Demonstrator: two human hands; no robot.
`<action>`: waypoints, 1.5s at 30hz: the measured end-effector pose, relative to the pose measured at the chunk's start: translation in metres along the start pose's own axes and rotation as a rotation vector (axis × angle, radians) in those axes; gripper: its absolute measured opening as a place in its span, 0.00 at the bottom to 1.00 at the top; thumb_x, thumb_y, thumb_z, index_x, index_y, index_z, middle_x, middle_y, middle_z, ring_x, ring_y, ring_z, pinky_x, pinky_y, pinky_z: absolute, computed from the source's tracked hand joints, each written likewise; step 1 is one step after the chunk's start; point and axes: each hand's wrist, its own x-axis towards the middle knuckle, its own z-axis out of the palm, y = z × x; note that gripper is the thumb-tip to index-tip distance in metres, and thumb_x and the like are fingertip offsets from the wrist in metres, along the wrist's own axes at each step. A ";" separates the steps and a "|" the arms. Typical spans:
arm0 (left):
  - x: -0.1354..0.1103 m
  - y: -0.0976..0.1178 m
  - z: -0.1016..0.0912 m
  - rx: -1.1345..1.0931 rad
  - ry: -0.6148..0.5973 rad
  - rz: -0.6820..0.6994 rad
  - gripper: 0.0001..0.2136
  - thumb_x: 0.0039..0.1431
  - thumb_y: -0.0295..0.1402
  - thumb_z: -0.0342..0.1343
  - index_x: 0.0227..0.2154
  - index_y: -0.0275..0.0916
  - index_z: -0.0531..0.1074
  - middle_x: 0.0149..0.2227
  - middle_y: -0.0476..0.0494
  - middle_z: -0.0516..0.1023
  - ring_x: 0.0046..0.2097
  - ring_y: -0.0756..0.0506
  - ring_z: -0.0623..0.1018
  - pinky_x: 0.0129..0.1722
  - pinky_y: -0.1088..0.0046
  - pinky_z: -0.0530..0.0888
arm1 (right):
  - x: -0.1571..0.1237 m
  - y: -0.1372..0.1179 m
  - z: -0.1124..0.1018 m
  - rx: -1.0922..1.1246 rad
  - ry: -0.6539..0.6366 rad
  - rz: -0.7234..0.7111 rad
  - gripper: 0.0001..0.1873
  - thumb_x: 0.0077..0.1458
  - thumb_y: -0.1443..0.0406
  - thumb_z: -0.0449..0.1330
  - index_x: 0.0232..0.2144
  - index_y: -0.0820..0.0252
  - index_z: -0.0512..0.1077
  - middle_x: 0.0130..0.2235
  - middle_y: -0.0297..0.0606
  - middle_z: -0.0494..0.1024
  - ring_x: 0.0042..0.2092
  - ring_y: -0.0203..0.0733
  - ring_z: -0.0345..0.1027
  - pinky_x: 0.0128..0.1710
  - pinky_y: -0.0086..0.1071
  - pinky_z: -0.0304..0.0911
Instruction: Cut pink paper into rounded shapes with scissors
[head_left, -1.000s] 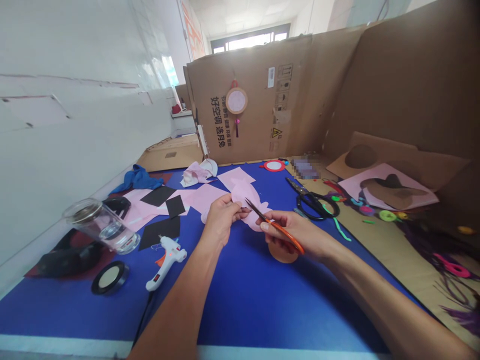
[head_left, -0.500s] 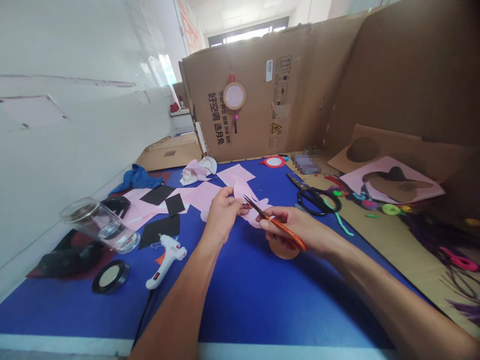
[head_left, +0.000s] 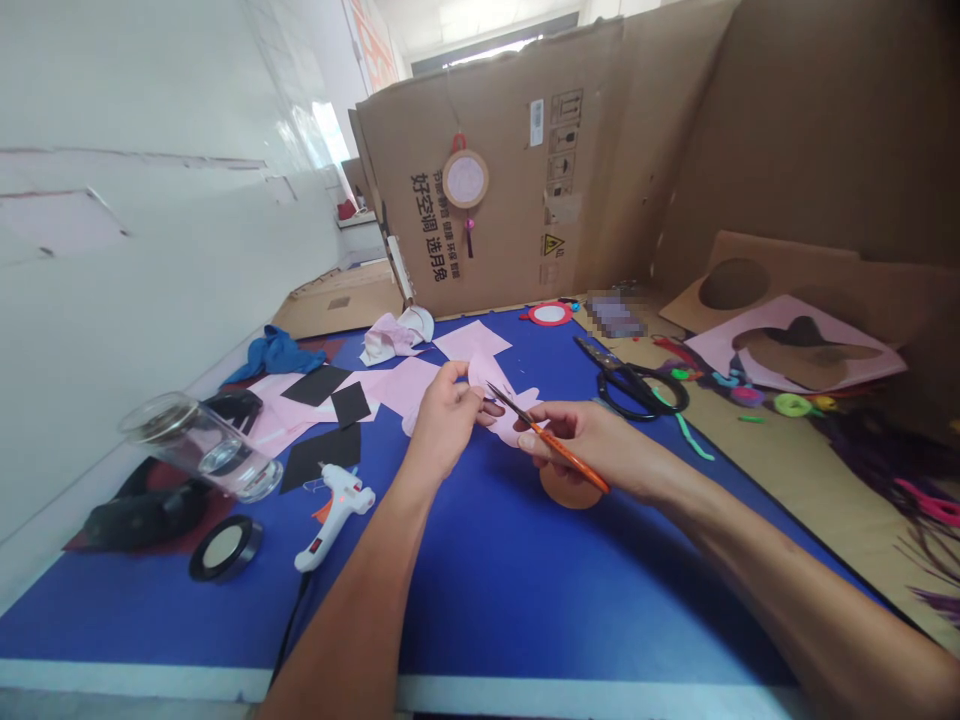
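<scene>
Between the fingers of my left hand [head_left: 448, 415] is a piece of pink paper [head_left: 486, 372] with a curved, cut outline. My right hand [head_left: 592, 445] is closed around a pair of orange-handled scissors [head_left: 566, 458], whose dark blades point up and left over the paper. The blades look nearly closed; whether they bite into the paper I cannot tell. Beneath my right hand, a round tan disc [head_left: 571, 490] lies on the blue table mat [head_left: 480, 600]. More pink paper sheets [head_left: 472, 341] lie just beyond my hands.
A glue gun [head_left: 334, 515], a tape roll [head_left: 225, 548] and a tilted clear glass [head_left: 202, 450] are at left, near black paper squares [head_left: 321, 460]. Large black-handled scissors [head_left: 634, 385] lie at right. A cardboard wall [head_left: 510, 200] stands behind, with a round ornament [head_left: 466, 180] hanging on it.
The camera view has shifted slightly. My hands stay close together at the pink paper, and the scissors' blades sit a little higher and further left over it.
</scene>
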 end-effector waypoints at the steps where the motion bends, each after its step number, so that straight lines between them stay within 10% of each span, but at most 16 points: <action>1: 0.000 -0.001 -0.001 0.016 -0.006 0.006 0.09 0.60 0.31 0.60 0.43 0.40 0.70 0.32 0.45 0.82 0.32 0.45 0.84 0.34 0.71 0.78 | 0.000 0.000 0.000 -0.005 -0.002 -0.010 0.18 0.44 0.53 0.77 0.32 0.58 0.80 0.26 0.32 0.76 0.25 0.35 0.62 0.22 0.27 0.55; 45: 0.000 0.002 -0.011 0.270 -0.133 0.111 0.14 0.66 0.28 0.52 0.54 0.41 0.67 0.30 0.49 0.79 0.28 0.49 0.76 0.27 0.74 0.71 | -0.004 0.007 0.001 -0.734 0.278 -0.282 0.12 0.62 0.57 0.64 0.46 0.48 0.83 0.32 0.32 0.81 0.29 0.40 0.66 0.29 0.31 0.53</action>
